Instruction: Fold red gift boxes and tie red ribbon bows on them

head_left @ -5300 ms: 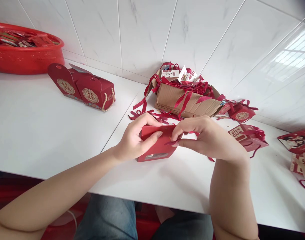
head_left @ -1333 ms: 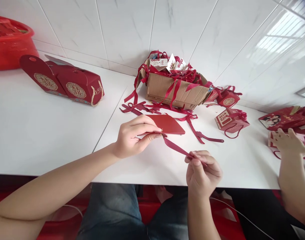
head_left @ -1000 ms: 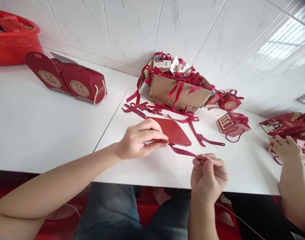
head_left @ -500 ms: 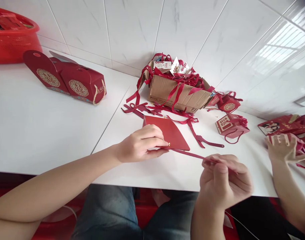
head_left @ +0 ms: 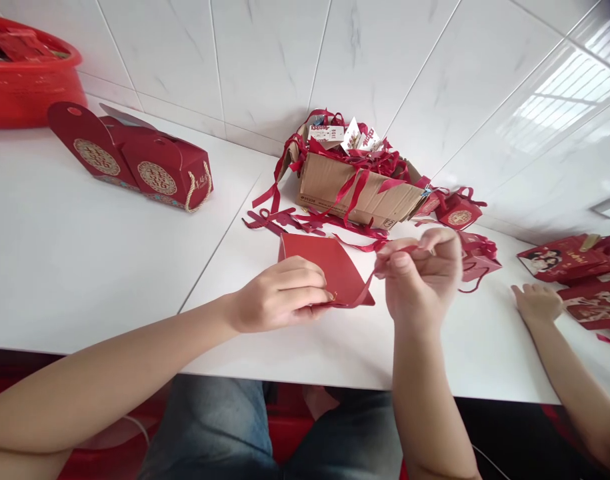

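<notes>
My left hand (head_left: pixel 285 293) grips the near edge of a red cardboard box (head_left: pixel 329 260), its fingers closed by a small gold-coloured fitting. From that edge a red ribbon (head_left: pixel 367 285) runs up to my right hand (head_left: pixel 419 273), which pinches it between thumb and fingers. The ribbon curves across the right end of the red box. Behind the box lie loose dark-red ribbons and strap pieces (head_left: pixel 275 220). What the left fingertips press underneath is hidden.
A brown carton (head_left: pixel 349 190) full of ribbons and white tags stands by the wall. Red gift boxes (head_left: pixel 157 175) stand left, smaller ones (head_left: pixel 457 212) right. A red tub (head_left: pixel 29 93) is at far left. A co-worker's hand (head_left: pixel 539 303) rests near more red boxes (head_left: pixel 559 257).
My right hand has moved up and to the left, swinging the ribbon from stretched rightward to curved over the box. The co-worker's hand has drawn back from the boxes at the right.
</notes>
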